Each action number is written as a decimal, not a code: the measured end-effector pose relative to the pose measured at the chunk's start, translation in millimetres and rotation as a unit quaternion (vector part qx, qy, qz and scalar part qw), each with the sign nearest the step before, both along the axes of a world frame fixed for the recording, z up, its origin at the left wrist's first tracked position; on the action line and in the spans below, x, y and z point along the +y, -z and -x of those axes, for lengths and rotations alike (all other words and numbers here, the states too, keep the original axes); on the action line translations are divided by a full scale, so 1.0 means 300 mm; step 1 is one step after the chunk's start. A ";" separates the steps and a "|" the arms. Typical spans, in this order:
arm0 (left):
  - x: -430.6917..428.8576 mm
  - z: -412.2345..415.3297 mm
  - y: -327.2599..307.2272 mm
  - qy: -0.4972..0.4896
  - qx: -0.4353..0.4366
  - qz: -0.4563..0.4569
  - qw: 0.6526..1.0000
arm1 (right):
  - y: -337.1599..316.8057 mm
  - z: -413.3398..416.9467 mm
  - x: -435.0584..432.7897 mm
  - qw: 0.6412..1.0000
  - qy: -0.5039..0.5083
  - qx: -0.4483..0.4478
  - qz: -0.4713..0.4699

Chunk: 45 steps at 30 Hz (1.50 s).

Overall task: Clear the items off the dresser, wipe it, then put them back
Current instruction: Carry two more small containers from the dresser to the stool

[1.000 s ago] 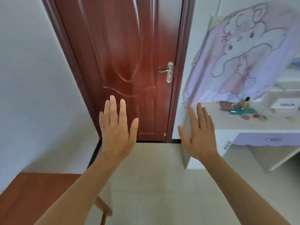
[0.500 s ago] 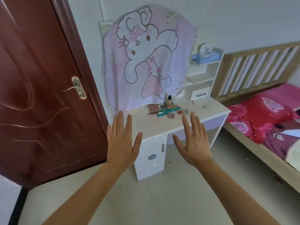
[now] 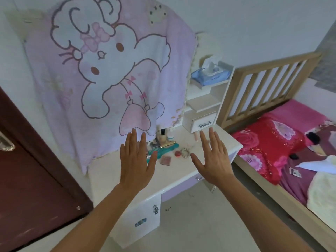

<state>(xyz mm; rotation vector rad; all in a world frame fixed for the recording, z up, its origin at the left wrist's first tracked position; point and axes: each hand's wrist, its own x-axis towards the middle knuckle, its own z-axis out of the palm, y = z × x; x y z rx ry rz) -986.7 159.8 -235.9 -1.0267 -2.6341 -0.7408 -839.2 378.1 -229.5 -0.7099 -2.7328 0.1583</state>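
Nothing of the task looks done yet. Judging by the clutter, clearing has not begun, so the wiping and the putting back are all ahead.

The dresser [image 3: 109, 171] is the largest piece, and its tabletop carries a teal comb [image 3: 164, 149]. Behind and above the comb hangs a cartoon blanket [image 3: 109, 70], draped over the dresser's back. Up and to the right of the comb, a shelf unit [image 3: 205, 103] holds a blue wipes pack [image 3: 209, 76] on its top tier, with one sheet poking out. The small drawer [image 3: 203, 122] at the unit's foot is closed, so its contents are hidden. Below the comb, the cupboard front [image 3: 140, 215] is closed too.

The left hand [image 3: 137, 160] hovers over the comb's left end and the right hand [image 3: 212, 157] to the comb's right. On both, the fingers [image 3: 134, 142] are straight, slightly spread and holding nothing.

Just behind the comb stand a few small bottles [image 3: 163, 136]. In front of it lies a pink compact [image 3: 165, 159]. To its right are a scrunchie [image 3: 185, 151] and a small red thing [image 3: 177, 153], possibly a lid.
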 end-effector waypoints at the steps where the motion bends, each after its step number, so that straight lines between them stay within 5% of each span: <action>1: 0.060 0.057 -0.014 0.005 0.001 0.005 1.000 | -0.018 0.050 0.050 1.000 0.002 0.002 0.002; 6: 0.291 0.271 -0.006 0.031 0.003 0.032 0.999 | -0.003 0.247 0.249 0.999 0.010 0.010 0.032; 14: 0.541 0.512 0.238 0.008 -0.183 0.116 0.976 | 0.238 0.582 0.570 0.991 -0.089 -0.066 0.079; 21: 0.734 0.684 0.405 -0.060 -0.239 0.174 0.953 | 0.395 0.948 0.832 0.935 -0.259 -0.198 0.140; 25: 0.836 0.753 0.489 -0.072 -0.344 0.106 0.930 | 0.503 1.121 0.882 0.899 -0.328 -0.254 0.138; 33: 0.932 0.801 0.671 -0.133 -0.411 0.055 0.900 | 0.752 1.149 0.841 0.849 -0.415 -0.317 0.077; 45: 1.053 0.745 0.742 -0.121 -0.356 0.031 0.926 | 0.769 1.024 0.966 0.901 -0.289 -0.247 0.208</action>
